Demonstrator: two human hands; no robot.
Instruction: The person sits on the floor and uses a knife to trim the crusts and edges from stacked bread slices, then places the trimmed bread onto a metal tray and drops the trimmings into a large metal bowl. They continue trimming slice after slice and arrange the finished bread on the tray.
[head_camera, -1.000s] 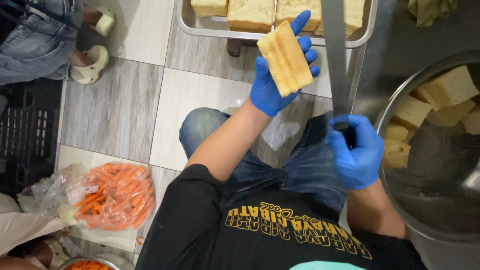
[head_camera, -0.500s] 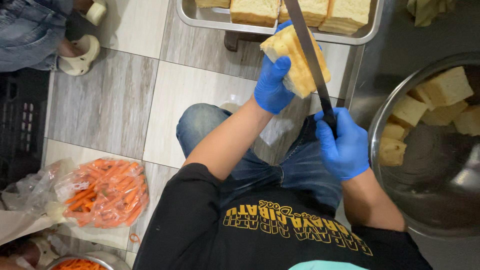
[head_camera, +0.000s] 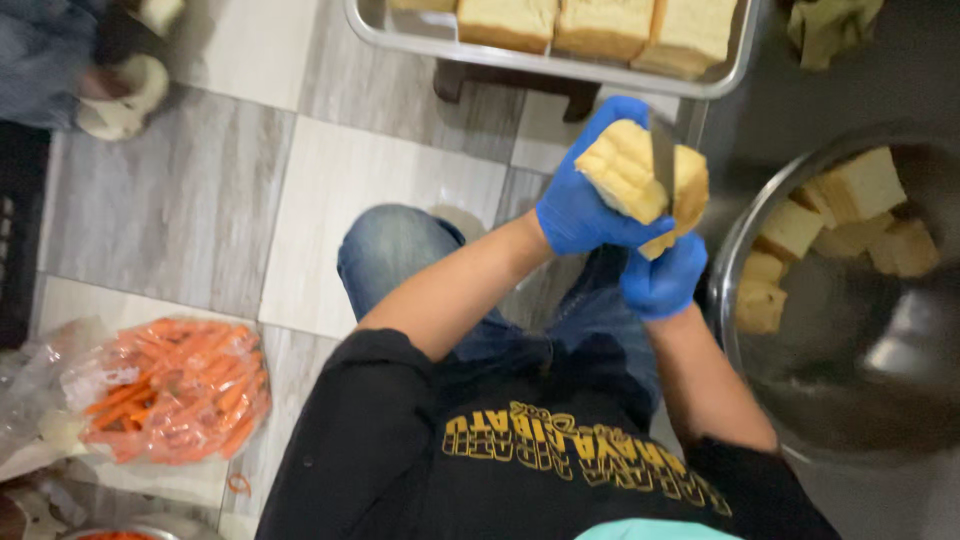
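While a clear bag of carrots (head_camera: 170, 390) is lying on the tiled floor (head_camera: 170, 200) at far left, the left hand (head_camera: 585, 205) is cupping a pale yellow block (head_camera: 640, 180) from beneath, lifting it clear of the lap so the knife (head_camera: 663, 160), gripped in the closed right hand (head_camera: 662, 282), is cutting down through it; a steel bowl (head_camera: 740, 230) sitting just right is catching cut cubes (head_camera: 850, 215).

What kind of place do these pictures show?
Probably a food-preparation area with the work done low, near a tiled floor. A metal tray holds pale yellow blocks, a steel bowl holds cut cubes, and a bag of carrots lies nearby.
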